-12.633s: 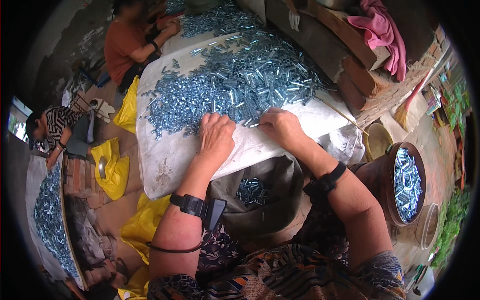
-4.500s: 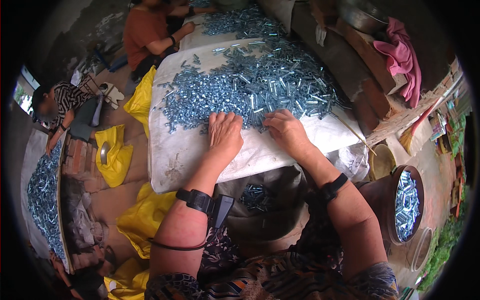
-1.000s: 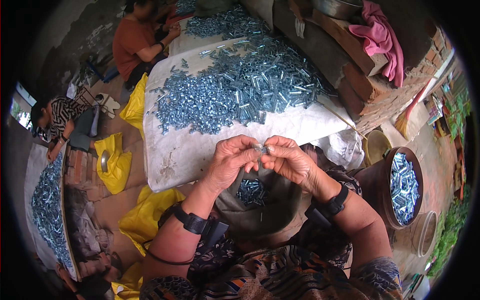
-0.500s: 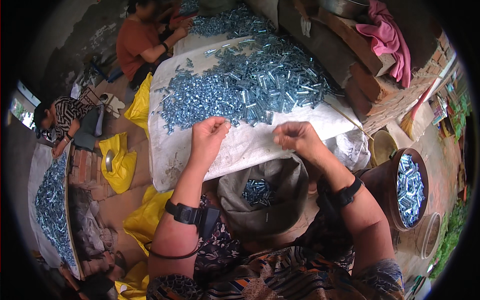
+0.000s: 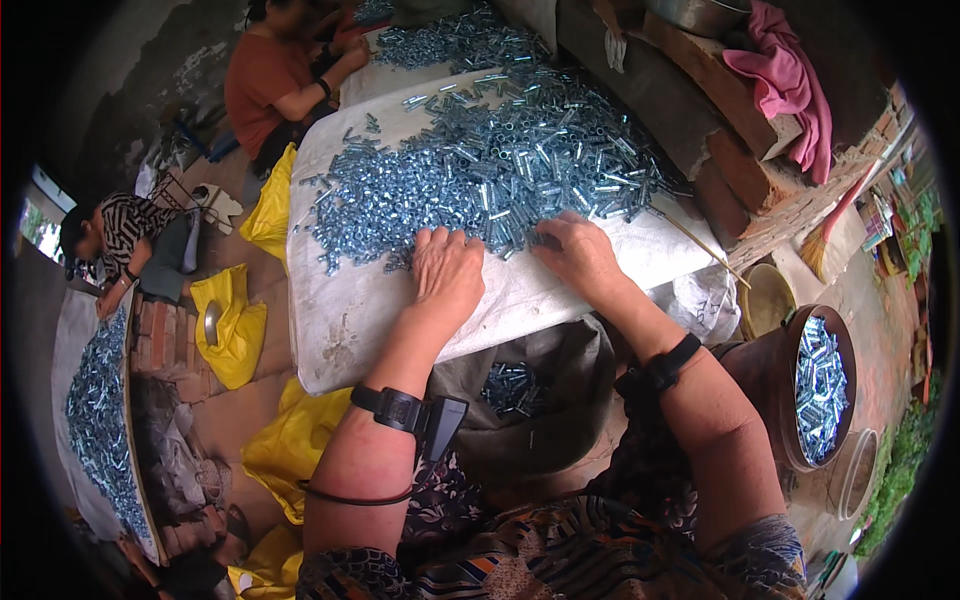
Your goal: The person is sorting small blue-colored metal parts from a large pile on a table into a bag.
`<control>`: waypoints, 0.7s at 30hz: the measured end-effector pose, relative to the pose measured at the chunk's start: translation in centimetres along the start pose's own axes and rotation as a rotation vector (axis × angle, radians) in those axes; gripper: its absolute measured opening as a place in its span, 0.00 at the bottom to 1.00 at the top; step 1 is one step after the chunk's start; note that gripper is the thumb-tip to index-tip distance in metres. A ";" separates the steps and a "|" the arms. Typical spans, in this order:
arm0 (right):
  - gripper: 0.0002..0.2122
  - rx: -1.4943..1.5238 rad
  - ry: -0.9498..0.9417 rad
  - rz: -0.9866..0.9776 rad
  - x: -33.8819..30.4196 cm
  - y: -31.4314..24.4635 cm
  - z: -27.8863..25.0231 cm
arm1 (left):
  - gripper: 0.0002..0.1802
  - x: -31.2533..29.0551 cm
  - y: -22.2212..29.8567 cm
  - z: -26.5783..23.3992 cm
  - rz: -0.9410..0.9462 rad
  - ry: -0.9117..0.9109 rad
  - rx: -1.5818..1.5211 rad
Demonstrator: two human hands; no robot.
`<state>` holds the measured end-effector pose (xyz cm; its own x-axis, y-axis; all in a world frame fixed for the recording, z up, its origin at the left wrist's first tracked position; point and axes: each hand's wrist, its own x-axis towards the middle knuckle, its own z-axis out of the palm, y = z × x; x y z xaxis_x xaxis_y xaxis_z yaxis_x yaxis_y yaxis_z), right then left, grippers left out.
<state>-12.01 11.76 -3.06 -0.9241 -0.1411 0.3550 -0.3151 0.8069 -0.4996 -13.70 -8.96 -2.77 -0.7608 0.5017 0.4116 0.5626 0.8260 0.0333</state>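
Observation:
A wide heap of shiny bluish metal pieces [image 5: 480, 165] lies on a white sheet [image 5: 380, 320] over a table. Short ring-like bits gather on its left, longer tubes on its right. My left hand [image 5: 447, 272] rests back-up at the near edge of the heap, its fingers curled down and their tips hidden. To its right, my right hand [image 5: 582, 258] also reaches the near edge, fingers bent together among the tubes; what they pinch is hidden. Below the table edge, between my forearms, a dark grey sack [image 5: 465, 400] stands open with metal tubes [image 5: 512, 388] inside.
A brown bucket [image 5: 797, 400] full of metal tubes stands at the right, near an empty-looking pale tub [image 5: 860, 470]. A thin stick [image 5: 700, 243] crosses the table's right edge. Yellow bags [image 5: 228, 325] lie left. Two people [image 5: 268, 80] work at other heaps. A pink cloth [image 5: 785, 80] hangs on bricks.
Both hands have turned from a raised pinch, apart above the sheet, to palms down at the heap's near edge. The left moved right; the right moved slightly forward. The view shifted a little.

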 end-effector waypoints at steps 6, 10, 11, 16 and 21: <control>0.13 0.133 0.047 0.054 -0.3 0.6 0.2 | 0.04 -0.1 0.0 0.0 -0.050 -0.002 0.005; 0.13 0.653 -0.047 0.430 -1.0 -0.1 -1.0 | 0.10 -0.5 0.7 -1.6 -0.146 0.060 -0.182; 0.13 0.649 -0.044 0.431 -1.3 -0.2 -1.4 | 0.10 -0.6 1.0 -2.1 -0.143 0.062 -0.185; 0.18 1.118 -0.139 0.382 -2.8 -2.0 -2.6 | 0.11 -1.4 1.2 -2.6 -0.488 -0.055 -1.007; 0.18 1.182 -0.178 0.364 -3.5 -3.0 -2.3 | 0.08 -1.8 2.3 -3.6 -0.491 -0.045 -1.336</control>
<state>-7.32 11.16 -0.96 -0.9856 -0.1683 -0.0181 0.0489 -0.1809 -0.9823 -9.86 -8.89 -0.13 -0.9602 0.2680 0.0790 0.1010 0.0693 0.9925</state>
